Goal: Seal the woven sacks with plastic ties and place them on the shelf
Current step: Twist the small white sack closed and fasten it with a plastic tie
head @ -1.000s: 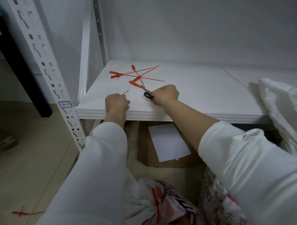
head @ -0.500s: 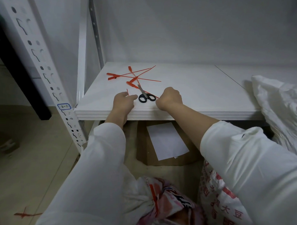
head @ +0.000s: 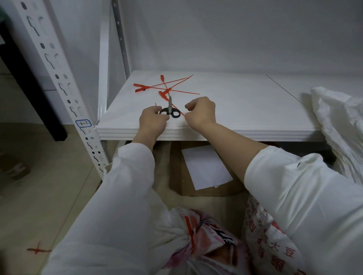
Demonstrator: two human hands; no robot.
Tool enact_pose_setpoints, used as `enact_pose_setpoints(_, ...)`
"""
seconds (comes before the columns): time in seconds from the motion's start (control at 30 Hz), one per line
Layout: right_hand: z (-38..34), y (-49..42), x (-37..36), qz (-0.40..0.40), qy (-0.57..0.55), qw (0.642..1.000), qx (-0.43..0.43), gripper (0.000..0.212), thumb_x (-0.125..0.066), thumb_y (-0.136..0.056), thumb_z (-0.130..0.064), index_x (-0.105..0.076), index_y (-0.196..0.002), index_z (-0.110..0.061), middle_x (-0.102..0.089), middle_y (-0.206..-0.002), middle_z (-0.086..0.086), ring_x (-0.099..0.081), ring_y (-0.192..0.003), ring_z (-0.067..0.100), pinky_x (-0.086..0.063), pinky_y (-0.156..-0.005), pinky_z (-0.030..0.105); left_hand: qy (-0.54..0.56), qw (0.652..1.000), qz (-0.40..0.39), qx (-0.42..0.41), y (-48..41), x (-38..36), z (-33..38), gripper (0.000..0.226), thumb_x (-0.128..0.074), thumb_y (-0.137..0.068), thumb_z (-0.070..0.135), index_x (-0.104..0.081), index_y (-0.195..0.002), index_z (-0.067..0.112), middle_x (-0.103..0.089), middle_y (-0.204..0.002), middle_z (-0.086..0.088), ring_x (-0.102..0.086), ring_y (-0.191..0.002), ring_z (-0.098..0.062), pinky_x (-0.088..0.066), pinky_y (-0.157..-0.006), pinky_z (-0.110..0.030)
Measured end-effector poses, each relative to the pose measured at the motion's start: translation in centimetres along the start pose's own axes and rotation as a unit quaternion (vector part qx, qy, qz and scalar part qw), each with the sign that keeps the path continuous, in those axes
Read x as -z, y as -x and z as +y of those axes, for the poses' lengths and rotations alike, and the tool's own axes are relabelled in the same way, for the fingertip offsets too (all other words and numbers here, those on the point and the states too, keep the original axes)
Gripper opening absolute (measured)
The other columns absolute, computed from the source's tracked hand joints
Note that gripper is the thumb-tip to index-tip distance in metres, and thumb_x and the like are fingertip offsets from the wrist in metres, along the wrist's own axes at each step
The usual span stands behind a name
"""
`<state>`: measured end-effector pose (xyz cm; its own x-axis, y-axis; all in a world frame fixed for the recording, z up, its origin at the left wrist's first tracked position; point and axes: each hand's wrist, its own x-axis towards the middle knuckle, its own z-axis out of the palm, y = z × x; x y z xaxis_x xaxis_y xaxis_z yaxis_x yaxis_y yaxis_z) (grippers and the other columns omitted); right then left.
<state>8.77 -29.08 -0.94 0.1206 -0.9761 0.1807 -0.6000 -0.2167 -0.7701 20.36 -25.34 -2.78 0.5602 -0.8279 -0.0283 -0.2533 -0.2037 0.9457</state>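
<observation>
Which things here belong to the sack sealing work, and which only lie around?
For the job: ties, scissors, tied sack, printed sack, white sack, shelf.
Just lying about: cardboard box, paper sheet, red scrap on the floor.

Dim, diffuse indoor light with a grey cast, falling from above: the white shelf point(head: 247, 106) is the brightest surface, the space beneath it lies in darker shadow, and a soft shadow borders the white sack point(head: 345, 127) at right. Wide-angle distortion bows the perforated post point(head: 59, 82) at left and stretches the sleeves point(head: 121, 201) toward the lower corners, where the printed sack point(head: 210, 235) appears soft and slightly blurred.
</observation>
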Motion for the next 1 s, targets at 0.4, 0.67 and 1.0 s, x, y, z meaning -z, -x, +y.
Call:
enact_pose_setpoints(0.4,3.0,8.2,4.4,-0.065,-0.077,0.994,-0.029,0.022,-0.065,-0.084,0.002,-0.073,-0.100,-0.011,-0.069,-0.104,0.009,-0.067,-0.093,0.023,-0.059,-0.084,0.040,-0.054,0.994,-0.065,-0.075,8.2,0.4,3.8,0.035,-0.058,-0.091,0.004,-0.059,-0.126,0.003,-0.062,-0.124,-0.013,-0.068,-0.094,-0.019,-0.057,-0.079,-0.025)
enact_pose_setpoints(0.67,5.3,17.1,4.3,-0.250,-0.064,0.965,-0.049,0.027,-0.065,-0.081,-0.001,-0.067,-0.106,-0.010,-0.067,-0.100,0.009,-0.064,-0.091,0.022,-0.055,-0.085,0.037,-0.141,0.974,-0.126,-0.123,18.2,1.9,4.4,0.028,-0.063,-0.090,0.009,-0.065,-0.118,0.006,-0.064,-0.099,-0.004,-0.062,-0.084,-0.012,-0.050,-0.067,-0.017)
enact_pose_setpoints(1.0,11.4,24.6,0.1,-0.375,0.111,0.920,0.018,0.063,-0.083,-0.061,-0.034,-0.055,-0.116,-0.022,-0.064,-0.109,-0.005,-0.063,-0.101,0.018,-0.055,-0.085,0.035,-0.328,0.916,-0.176,-0.146,23.4,2.9,0.4,0.016,-0.062,-0.087,0.011,-0.064,-0.103,0.008,-0.054,-0.098,-0.004,-0.056,-0.091,-0.020,-0.046,-0.074,-0.025)
